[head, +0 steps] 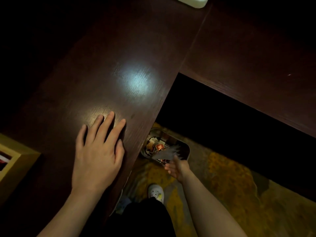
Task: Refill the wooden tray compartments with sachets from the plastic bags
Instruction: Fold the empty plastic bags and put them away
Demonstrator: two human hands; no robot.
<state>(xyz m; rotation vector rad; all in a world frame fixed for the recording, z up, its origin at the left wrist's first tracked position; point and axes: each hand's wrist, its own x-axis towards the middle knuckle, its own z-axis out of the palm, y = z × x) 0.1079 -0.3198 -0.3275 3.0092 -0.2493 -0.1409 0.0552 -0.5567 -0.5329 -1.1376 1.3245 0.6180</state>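
My left hand [98, 151] lies flat, palm down and fingers apart, on the dark wooden table [111, 65] near its right edge. My right hand [177, 168] hangs below table height over a bin [185, 147] on the floor. A blurred, pale plastic piece [166, 152] is at its fingertips, above the bin; whether the fingers still grip it is unclear. The bin holds torn wrappers and a red sachet [159, 147]. A corner of the light wooden tray [20, 161] shows at the left edge, with red and white sachets [4, 160] in one compartment.
A second dark table top [256, 57] runs to the right, with a dark gap below it. A white object [191, 1] sits at the top edge. Patterned yellow carpet [230, 185], my white shoe [156, 192] and dark trouser leg are below.
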